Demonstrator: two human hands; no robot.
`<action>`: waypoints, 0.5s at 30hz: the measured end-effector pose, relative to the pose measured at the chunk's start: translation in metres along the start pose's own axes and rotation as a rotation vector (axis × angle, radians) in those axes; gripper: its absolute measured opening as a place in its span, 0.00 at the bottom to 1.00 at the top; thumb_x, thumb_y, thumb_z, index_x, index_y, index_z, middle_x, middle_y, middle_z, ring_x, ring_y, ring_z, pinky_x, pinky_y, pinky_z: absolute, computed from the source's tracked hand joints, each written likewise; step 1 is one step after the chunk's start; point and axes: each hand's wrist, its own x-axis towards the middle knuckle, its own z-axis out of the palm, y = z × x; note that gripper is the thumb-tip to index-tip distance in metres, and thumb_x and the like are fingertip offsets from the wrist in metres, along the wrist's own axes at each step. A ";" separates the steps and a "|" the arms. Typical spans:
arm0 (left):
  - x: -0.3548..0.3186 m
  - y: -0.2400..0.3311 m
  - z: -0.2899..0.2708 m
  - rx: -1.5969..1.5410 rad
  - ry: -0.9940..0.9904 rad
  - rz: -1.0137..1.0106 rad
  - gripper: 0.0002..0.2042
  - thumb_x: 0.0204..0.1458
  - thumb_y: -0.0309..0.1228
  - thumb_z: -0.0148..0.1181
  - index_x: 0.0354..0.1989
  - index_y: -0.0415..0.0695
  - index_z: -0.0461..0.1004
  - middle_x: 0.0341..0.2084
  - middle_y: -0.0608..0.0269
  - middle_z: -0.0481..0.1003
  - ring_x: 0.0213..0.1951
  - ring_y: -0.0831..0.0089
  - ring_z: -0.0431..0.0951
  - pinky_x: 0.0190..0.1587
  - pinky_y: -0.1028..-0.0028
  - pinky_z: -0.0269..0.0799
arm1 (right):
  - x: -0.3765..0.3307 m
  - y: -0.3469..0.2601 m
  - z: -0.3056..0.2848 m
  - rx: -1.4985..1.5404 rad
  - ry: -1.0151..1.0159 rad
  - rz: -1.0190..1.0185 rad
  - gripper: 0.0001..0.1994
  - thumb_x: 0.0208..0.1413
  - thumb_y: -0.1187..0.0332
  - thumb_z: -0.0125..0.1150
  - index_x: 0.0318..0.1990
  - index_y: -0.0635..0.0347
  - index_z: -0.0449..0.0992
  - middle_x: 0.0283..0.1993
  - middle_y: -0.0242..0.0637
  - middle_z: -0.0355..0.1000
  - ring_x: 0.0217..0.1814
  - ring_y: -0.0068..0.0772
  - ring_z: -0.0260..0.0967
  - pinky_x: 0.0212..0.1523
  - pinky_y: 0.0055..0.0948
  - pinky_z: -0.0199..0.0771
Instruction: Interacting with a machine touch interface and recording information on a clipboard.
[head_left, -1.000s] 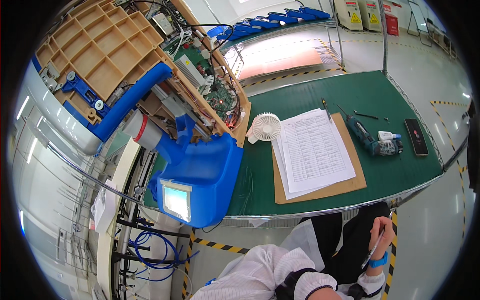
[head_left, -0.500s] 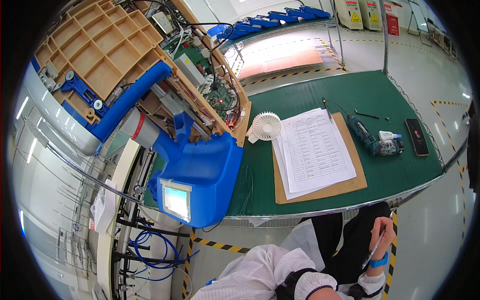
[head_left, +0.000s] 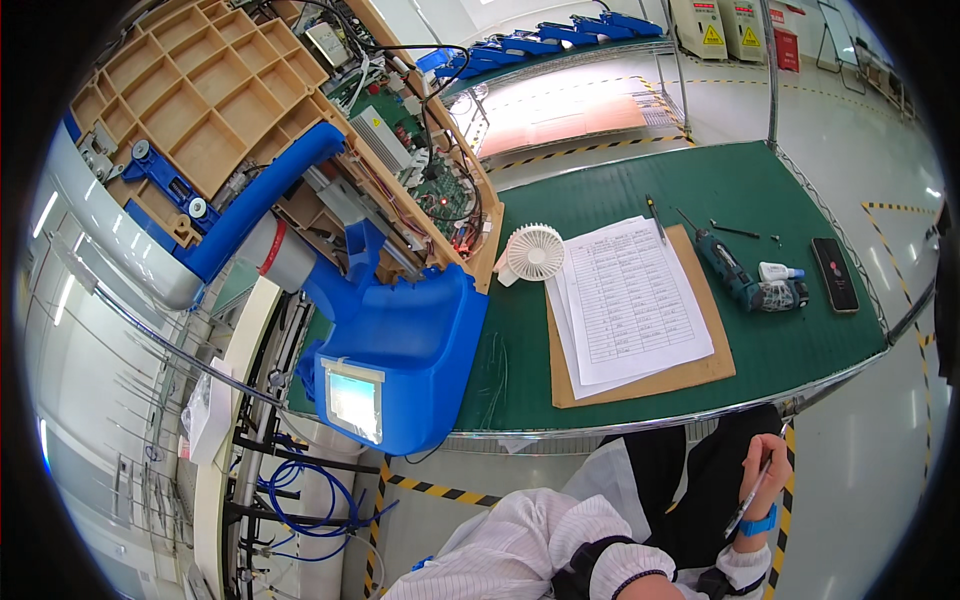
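My right hand (head_left: 766,472) is held over my lap below the table edge, shut on a pen (head_left: 752,505) that points down; a blue band sits on that wrist. Only a sliver of my left hand (head_left: 648,592) shows at the bottom edge beyond a white sleeve with a black cuff, so its fingers are hidden. On the green table (head_left: 760,180) a stack of printed sheets (head_left: 630,300) lies on a brown board (head_left: 700,372), well above both hands.
A small white fan (head_left: 534,252) stands left of the sheets. A blue power screwdriver (head_left: 738,280), a small white bottle (head_left: 780,271), a black phone (head_left: 833,274) and loose bits lie to the right. A blue machine with a screen (head_left: 352,400) and an open beige panel (head_left: 215,110) fills the left.
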 end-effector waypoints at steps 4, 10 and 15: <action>-0.001 0.001 -0.001 -0.011 -0.024 -0.005 0.18 0.64 0.36 0.49 0.52 0.32 0.69 0.45 0.36 0.71 0.46 0.42 0.72 0.47 0.55 0.67 | 0.001 0.001 -0.007 -0.033 0.023 -0.010 0.02 0.60 0.76 0.60 0.36 0.63 0.74 0.22 0.27 0.64 0.22 0.15 0.57 0.24 0.18 0.56; 0.001 0.006 0.004 -0.010 -0.015 -0.057 0.18 0.64 0.36 0.48 0.52 0.32 0.69 0.44 0.36 0.72 0.46 0.42 0.72 0.47 0.55 0.67 | 0.004 -0.001 -0.002 -0.030 -0.016 -0.017 0.02 0.59 0.76 0.60 0.35 0.64 0.74 0.23 0.28 0.66 0.23 0.16 0.59 0.25 0.19 0.59; 0.003 0.012 -0.013 -0.078 -0.086 -0.100 0.18 0.64 0.36 0.48 0.52 0.32 0.69 0.44 0.36 0.72 0.46 0.42 0.72 0.47 0.55 0.67 | -0.001 0.010 -0.013 -0.034 0.014 0.025 0.02 0.57 0.77 0.62 0.36 0.62 0.76 0.24 0.31 0.70 0.23 0.18 0.64 0.25 0.20 0.62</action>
